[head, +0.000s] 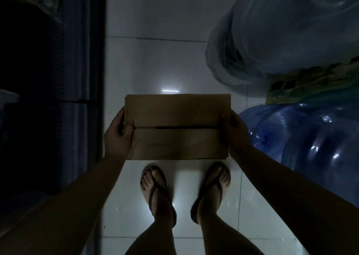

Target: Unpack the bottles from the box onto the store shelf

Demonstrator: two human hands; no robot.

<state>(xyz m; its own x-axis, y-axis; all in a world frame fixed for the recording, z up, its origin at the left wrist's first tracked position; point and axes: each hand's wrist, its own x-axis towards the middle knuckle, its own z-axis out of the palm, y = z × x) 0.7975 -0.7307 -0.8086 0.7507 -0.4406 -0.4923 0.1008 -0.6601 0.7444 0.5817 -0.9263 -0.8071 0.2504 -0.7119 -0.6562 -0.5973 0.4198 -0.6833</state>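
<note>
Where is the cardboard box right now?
The cardboard box is mid-frame in the head view, held between the left hand and right hand, above the sandalled feet on the white tiled floor.

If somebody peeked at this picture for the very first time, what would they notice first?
First, the brown cardboard box in the middle, flaps closed, gripped at its ends by the left hand and right hand. Just below it, two feet in flip-flops stand on shiny white floor tiles. On the right lie a big blue water jug and a pale plastic bag.
</note>
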